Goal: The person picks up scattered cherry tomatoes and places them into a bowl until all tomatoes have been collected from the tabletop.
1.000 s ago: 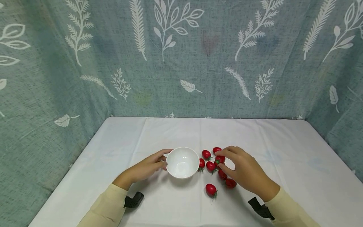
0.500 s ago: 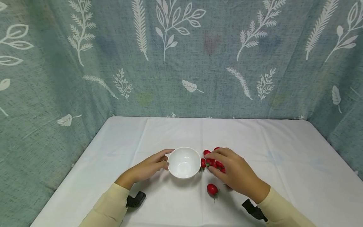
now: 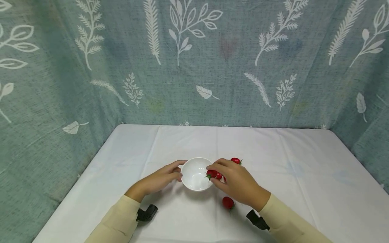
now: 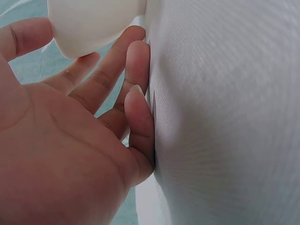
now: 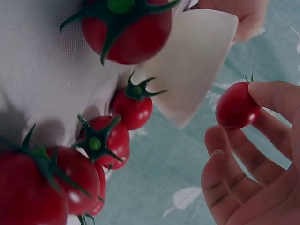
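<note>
A white bowl (image 3: pixel 194 175) stands on the white cloth near the front. My left hand (image 3: pixel 176 171) holds its left side, thumb at the rim and fingers (image 4: pixel 115 63) against the bowl's wall (image 4: pixel 89 23) and the cloth. My right hand (image 3: pixel 211 173) pinches a red cherry tomato (image 3: pixel 211 174) between thumb and fingers just over the bowl's right rim. In the right wrist view that tomato (image 5: pixel 236 107) sits at my fingertips (image 5: pixel 269 93), beside the bowl (image 5: pixel 192 56). The bowl's inside shows no tomatoes.
Loose cherry tomatoes lie right of the bowl: one behind my right hand (image 3: pixel 235 161), one in front (image 3: pixel 228 202), several more (image 5: pixel 101 138) under the hand. Leaf-patterned cloth walls (image 3: pixel 194 67) close in the table at back and sides.
My right hand picked a tomato out of the cluster and carried it left to the bowl's right rim. The left hand stayed on the bowl.
</note>
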The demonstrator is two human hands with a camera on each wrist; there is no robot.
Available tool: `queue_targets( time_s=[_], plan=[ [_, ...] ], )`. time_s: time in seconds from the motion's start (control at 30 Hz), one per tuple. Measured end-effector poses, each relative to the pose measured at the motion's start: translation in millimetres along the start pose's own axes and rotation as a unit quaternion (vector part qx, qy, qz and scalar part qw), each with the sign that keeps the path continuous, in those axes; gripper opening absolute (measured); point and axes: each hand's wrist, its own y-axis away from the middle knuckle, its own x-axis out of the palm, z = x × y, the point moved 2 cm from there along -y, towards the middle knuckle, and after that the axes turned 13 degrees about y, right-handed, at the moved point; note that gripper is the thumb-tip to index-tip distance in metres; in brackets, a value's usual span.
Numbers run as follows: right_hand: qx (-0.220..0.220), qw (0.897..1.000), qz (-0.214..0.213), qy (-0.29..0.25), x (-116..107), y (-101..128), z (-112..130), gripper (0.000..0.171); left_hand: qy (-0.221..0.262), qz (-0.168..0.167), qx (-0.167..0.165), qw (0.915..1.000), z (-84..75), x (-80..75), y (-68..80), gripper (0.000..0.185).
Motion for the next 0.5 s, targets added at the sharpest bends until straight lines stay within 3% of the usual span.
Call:
queue_targets(
  time_s=[0.5],
  plan=[
    [0.042,0.997,0.067,0.0,20,-17,-1,0.03,0.012,-0.009,-0.005,0.9999,4.8,-0.5,-3.2,0.054]
  ],
)
